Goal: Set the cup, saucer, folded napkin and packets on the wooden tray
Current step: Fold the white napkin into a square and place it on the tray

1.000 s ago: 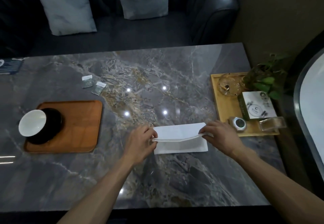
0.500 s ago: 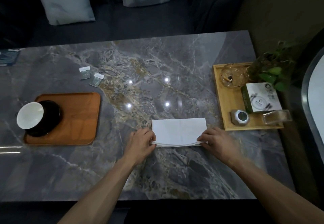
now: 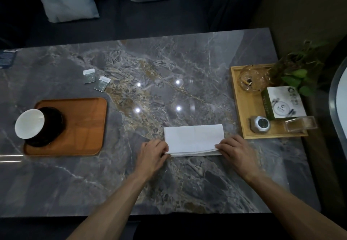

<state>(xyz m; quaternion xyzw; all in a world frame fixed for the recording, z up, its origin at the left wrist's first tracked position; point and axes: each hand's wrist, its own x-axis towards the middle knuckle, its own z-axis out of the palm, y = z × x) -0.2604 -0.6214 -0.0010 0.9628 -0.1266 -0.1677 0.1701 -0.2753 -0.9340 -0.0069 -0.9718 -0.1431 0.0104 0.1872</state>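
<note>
A white napkin (image 3: 194,138) lies folded in half on the marble table, its open edges toward me. My left hand (image 3: 153,154) pinches its near left corner and my right hand (image 3: 233,150) pinches its near right corner. At the left stands the brown wooden tray (image 3: 84,127). A white cup (image 3: 29,123) sits on a black saucer (image 3: 51,125) at the tray's left end. Two small grey packets (image 3: 89,76) (image 3: 102,86) lie on the table beyond the tray.
A lighter bamboo tray (image 3: 242,108) at the right carries a glass ashtray (image 3: 251,79), a white and green box (image 3: 284,102), a silver gadget (image 3: 261,124) and a clear holder (image 3: 300,126). A plant (image 3: 296,70) stands behind it. A dark sofa with cushions runs along the far side.
The upper layer of the napkin was brought toward me and laid flat, its edges now meeting the near edge. Both hands moved with it toward me.
</note>
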